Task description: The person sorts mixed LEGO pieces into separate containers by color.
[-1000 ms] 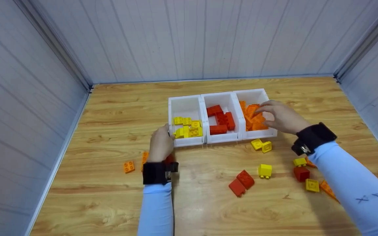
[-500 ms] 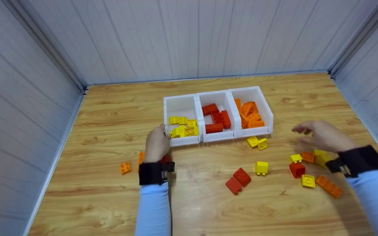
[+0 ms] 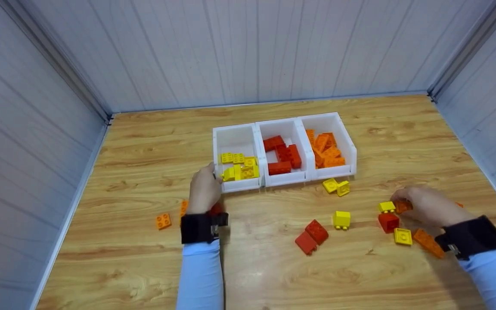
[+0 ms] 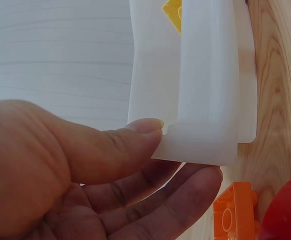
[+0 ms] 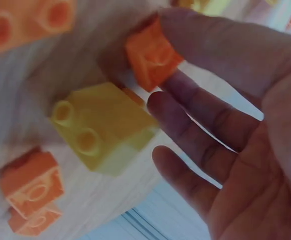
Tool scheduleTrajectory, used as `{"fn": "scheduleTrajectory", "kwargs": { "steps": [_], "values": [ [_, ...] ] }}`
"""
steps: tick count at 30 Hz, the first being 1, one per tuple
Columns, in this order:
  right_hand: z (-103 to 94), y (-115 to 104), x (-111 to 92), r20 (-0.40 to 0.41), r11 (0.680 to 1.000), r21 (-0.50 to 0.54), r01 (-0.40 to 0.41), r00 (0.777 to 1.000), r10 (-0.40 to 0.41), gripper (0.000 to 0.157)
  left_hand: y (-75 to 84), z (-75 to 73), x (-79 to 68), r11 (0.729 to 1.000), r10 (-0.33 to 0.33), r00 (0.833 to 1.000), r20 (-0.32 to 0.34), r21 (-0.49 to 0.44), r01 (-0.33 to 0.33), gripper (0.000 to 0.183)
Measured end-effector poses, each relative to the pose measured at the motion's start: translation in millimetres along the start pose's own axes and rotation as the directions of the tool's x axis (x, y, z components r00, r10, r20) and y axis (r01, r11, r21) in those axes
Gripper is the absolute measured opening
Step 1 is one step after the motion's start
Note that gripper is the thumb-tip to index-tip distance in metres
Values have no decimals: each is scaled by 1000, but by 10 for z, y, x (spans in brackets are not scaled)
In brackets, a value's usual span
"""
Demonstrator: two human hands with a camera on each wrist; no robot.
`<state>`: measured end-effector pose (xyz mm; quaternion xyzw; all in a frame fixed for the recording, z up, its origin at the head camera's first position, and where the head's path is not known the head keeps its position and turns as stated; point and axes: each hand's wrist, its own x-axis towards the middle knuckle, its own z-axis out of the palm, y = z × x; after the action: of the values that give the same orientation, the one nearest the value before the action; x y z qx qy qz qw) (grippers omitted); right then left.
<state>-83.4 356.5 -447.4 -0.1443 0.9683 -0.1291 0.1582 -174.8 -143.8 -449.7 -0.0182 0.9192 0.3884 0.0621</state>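
My left hand [image 3: 205,189] grips the near left corner of the left white bin [image 4: 208,75], thumb on the rim and fingers beneath. Yellow bricks [image 3: 241,168] lie inside that bin. Down at the right, my right hand [image 3: 429,204] has thumb and index finger at a small orange brick [image 5: 153,52], seemingly pinching it; the wrist view is blurred. Its other fingers are spread beside a yellow brick [image 5: 103,125], which the hand hides in the head view. Close by lie a small yellow brick [image 3: 386,207] and a red brick [image 3: 389,223].
The middle bin [image 3: 284,178] holds red bricks, the right bin [image 3: 334,172] orange ones. Two yellow pieces [image 3: 336,187] lie before them. Two red bricks [image 3: 311,237] and a yellow brick [image 3: 341,219] lie mid-table. An orange brick [image 3: 163,221] is at left. Panels enclose the table.
My right hand has left the orange bin, moved right and come down over the loose bricks to the small orange brick. The left hand keeps its grip on the bin.
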Motion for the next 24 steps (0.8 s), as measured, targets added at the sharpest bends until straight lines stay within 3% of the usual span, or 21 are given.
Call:
{"fn": "scheduleTrajectory", "kwargs": {
  "steps": [3, 9, 16, 24],
  "values": [
    [-24, -28, 23, -61, 999, -34, 35, 997, -37, 26, -2, 1, 2, 1000, -5, 1000, -3, -14, 5, 52],
    [-253, -268, 227, -141, 999, 14, -35, 989, 36, 33, -4, -16, 14, 1000, -26, 1000, 12, -7, 26, 52],
    [-520, -583, 771, -304, 992, -58, 116, 944, -128, 32, 3, -26, 9, 1000, 0, 1000, -4, -7, 0, 51],
    [-824, -888, 1419, -327, 992, -29, 124, 937, -127, 32, -1, -2, 2, 1000, -1, 1000, -3, 7, 1, 52]
  ]
}}
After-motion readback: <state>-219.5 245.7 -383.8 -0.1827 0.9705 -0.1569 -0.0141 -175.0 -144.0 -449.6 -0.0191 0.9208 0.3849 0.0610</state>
